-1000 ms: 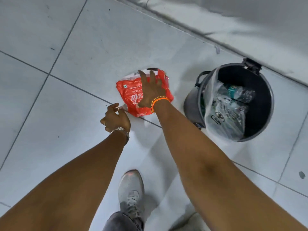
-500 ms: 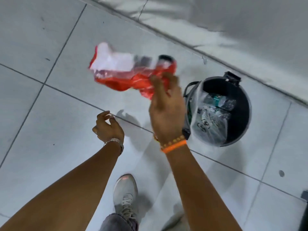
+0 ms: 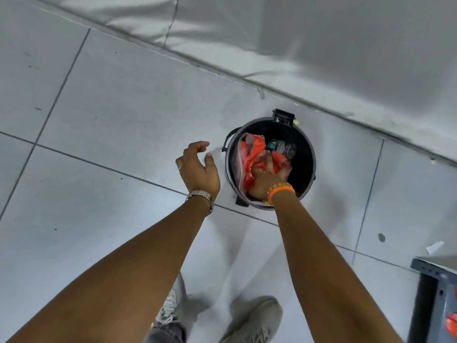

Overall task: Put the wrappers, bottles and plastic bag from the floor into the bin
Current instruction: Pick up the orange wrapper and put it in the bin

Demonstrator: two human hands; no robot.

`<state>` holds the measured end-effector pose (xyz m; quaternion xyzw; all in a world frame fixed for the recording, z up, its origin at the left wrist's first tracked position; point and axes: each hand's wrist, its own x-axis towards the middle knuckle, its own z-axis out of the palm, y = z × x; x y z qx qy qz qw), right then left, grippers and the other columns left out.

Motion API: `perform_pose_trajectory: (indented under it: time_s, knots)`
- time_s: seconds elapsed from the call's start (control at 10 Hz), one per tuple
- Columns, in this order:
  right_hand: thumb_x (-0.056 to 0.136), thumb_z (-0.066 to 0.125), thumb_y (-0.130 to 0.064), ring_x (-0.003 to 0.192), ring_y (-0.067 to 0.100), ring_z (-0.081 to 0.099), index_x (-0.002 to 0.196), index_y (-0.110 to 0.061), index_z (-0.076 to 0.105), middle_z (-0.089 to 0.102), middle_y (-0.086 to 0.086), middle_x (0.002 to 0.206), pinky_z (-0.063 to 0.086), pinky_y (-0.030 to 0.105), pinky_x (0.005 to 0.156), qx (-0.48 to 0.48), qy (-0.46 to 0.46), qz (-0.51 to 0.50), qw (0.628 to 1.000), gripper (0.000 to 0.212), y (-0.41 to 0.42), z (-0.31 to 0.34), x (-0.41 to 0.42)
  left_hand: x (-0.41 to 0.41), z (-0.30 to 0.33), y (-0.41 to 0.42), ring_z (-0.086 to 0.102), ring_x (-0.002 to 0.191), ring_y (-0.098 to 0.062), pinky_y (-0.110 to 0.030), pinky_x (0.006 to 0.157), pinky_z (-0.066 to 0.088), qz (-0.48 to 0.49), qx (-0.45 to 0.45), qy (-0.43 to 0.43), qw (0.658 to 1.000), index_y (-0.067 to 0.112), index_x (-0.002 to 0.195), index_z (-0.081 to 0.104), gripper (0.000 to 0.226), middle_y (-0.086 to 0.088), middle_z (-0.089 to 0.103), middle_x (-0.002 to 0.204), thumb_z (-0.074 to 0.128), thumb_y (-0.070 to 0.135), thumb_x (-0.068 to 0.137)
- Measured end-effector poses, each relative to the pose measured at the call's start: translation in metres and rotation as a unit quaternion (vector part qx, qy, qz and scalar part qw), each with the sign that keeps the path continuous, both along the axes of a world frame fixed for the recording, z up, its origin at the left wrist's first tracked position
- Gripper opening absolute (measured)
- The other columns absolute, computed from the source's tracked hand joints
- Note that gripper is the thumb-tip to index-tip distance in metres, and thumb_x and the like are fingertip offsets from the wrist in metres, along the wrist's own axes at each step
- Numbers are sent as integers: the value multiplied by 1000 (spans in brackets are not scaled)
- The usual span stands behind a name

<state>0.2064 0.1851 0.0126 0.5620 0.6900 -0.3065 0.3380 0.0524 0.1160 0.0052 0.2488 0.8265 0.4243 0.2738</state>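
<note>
A round black bin (image 3: pixel 306 144) stands on the tiled floor near the wall. The red plastic bag (image 3: pixel 252 154) lies crumpled inside it, on top of a clear bottle (image 3: pixel 284 148) with a teal label. My right hand (image 3: pixel 265 180), with an orange band at the wrist, is down inside the bin with its fingers pressed onto the red bag; whether they still grip it is unclear. My left hand (image 3: pixel 197 167), wearing a metal watch, hovers just left of the bin with its fingers apart and nothing in it.
A grey wall base (image 3: pixel 321 100) runs diagonally behind the bin. A dark metal frame (image 3: pixel 430 288) stands at the lower right, with a scrap of white paper (image 3: pixel 434 246) on the floor near it. My shoes (image 3: pixel 252 320) are at the bottom.
My right hand lifted the red bag off the floor, swung it right and pushed it down into the bin. My left hand moved right, toward the bin, and opened.
</note>
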Motion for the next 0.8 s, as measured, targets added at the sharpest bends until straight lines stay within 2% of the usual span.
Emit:
perform_pose_trajectory:
  time_s: [0.1,0.2,0.3,0.4,0.5,0.6,0.7,0.8]
  knots:
    - [90,50,-57,147,54,-11,159,-29,2,-17,-1,167,23,75,108,15,-122,63,990,89,6,-26,-19,3,-10,-4,41,108,-13,-22,91,35,-21,7,11,1000,25,120,64,35,4,70,116,48,13,91]
    - [95,38,-59,141,50,20,159,-7,4,6,14,165,44,59,94,98,-200,171,960,89,-2,-50,-33,6,-22,-12,42,109,-13,-19,89,35,-26,8,30,999,23,119,65,35,2,70,117,48,12,90]
    - [101,33,-40,129,42,36,153,6,22,31,26,151,49,43,81,140,-193,210,948,70,-1,-63,-39,7,-28,-15,43,111,-12,-8,85,32,-38,17,48,998,22,119,65,34,2,69,119,50,13,90]
    - [101,38,-35,130,40,35,153,8,19,28,26,151,51,42,92,140,-148,181,962,70,3,-68,-36,4,-26,-13,43,112,-13,-18,88,37,-74,22,59,995,22,120,64,33,3,69,120,51,13,91]
    - [101,44,-27,144,42,20,155,1,22,13,17,162,39,53,112,109,-60,118,985,64,1,-64,-19,0,-20,-12,48,115,-21,-27,90,38,-72,5,61,996,23,120,65,33,1,68,120,53,8,92]
    - [94,53,-34,150,48,6,154,-6,30,2,23,165,25,61,118,88,5,152,985,70,8,-45,-7,-4,-6,-2,50,118,-26,-26,89,36,-46,-10,59,997,23,119,65,33,-1,68,119,53,7,93]
    - [83,67,-36,146,56,17,154,-21,30,-1,21,165,28,60,118,37,51,69,996,82,9,-6,1,-8,25,3,51,119,-28,-31,90,42,-34,-23,64,997,23,119,65,33,-2,68,118,53,8,93]
    - [83,65,-27,134,44,45,138,-17,52,42,20,146,41,53,111,84,111,45,989,57,13,39,5,-11,75,21,55,117,-28,-45,99,50,-4,-2,64,998,24,120,64,34,1,69,120,49,8,94]
